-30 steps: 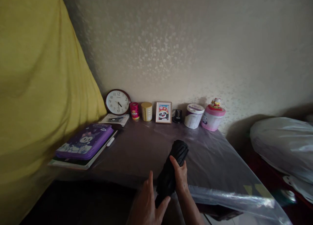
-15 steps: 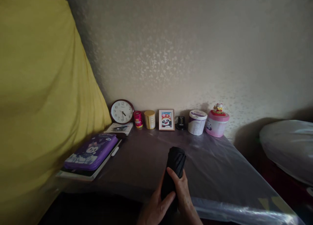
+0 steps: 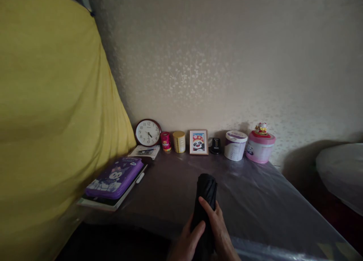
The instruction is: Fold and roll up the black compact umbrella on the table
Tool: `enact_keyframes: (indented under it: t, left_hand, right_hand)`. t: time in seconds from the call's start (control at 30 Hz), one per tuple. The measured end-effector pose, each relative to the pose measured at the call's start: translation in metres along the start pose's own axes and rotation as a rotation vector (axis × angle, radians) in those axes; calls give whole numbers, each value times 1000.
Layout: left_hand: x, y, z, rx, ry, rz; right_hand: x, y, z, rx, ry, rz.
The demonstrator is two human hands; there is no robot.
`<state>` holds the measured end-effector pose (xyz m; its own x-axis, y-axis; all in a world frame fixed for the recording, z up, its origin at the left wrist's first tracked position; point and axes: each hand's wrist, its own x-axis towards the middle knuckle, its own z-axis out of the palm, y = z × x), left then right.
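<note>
A folded black umbrella (image 3: 206, 189), its cloth rolled tight, stands tilted near the table's front edge. My left hand (image 3: 188, 238) wraps the lower part from the left, thumb across the front. Higher up on the right side, my right hand (image 3: 217, 223) grips it with its thumb laid along the cloth. The fingers behind the umbrella are hidden, and its lower end runs out at the bottom of the view.
Along the wall stand a clock (image 3: 148, 133), a pink can (image 3: 166, 141), a yellow-lidded can (image 3: 179, 142), a framed panda picture (image 3: 199, 142), a small black object (image 3: 216, 145), a white tub (image 3: 235, 145) and a pink tub (image 3: 260, 149). A purple case (image 3: 115, 178) lies on books at left, beside a yellow curtain (image 3: 62, 102).
The view has shifted, so the table things sit further right and slightly lower. Both hands still hold the umbrella, which now looks a little more upright.
</note>
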<state>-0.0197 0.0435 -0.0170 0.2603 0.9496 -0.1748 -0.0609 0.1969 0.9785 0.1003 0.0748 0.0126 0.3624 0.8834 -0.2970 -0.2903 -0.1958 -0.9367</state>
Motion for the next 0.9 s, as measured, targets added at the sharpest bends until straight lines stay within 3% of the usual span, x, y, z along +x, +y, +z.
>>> enact_keyframes:
  t: [0.1,0.2,0.37,0.43,0.53,0.73,0.8,0.9]
  left_hand:
    - [0,2,-2,-90,-18,0]
    - [-1,9,-2,-194,-9,-68]
    - [-5,17,0,-378,-51,-346]
    - [-7,20,-1,-453,-86,-365]
    - [-9,26,-5,-544,-132,-370]
    - [-12,29,-15,-567,-105,-347]
    - [-11,28,-18,-546,-101,-335]
    - [-11,28,-22,-494,-89,-310]
  right_hand:
    - [4,11,-7,-1,14,-54]
    - [5,14,-10,58,-98,-124]
    - [3,4,-4,207,-355,120]
    - [3,4,-4,159,-381,132]
    - [0,7,-10,29,-412,30]
    - [-8,6,-18,-10,-776,-24]
    - [-5,9,-22,-17,-813,-7]
    - [4,17,-31,-72,-765,-16]
